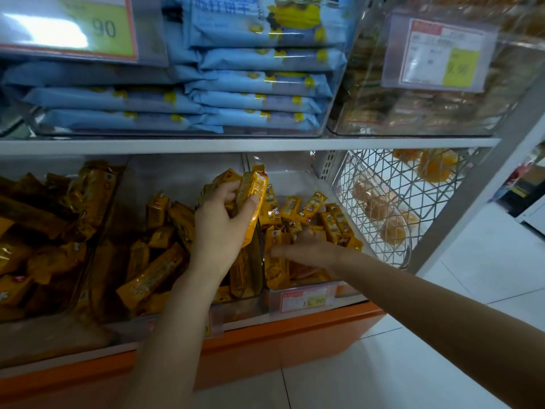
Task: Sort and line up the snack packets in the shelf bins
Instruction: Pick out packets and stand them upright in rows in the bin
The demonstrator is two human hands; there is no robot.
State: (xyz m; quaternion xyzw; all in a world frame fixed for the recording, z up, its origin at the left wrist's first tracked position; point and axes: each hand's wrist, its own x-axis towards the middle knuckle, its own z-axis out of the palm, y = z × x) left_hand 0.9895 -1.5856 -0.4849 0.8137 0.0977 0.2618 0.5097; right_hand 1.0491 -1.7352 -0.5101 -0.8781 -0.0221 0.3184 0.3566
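My left hand (219, 222) grips a bunch of yellow snack packets (250, 196) upright above the divider between two clear bins on the lower shelf. My right hand (306, 249) reaches into the right bin (300, 296), blurred, its fingers down among several small yellow packets (330, 222); whether it holds one is unclear. The middle bin (244, 302) holds loose yellow packets (153, 273) lying at mixed angles. A further bin on the left (44, 231) is heaped with the same kind of packets.
Blue biscuit packs (253, 93) are stacked in a clear bin on the upper shelf, beside a bin of brown pastries (413, 107). A wire basket (389, 208) with wrapped buns stands right of the lower bins. Price tags hang on the bin fronts. An orange shelf base (295, 332) meets a white tiled floor.
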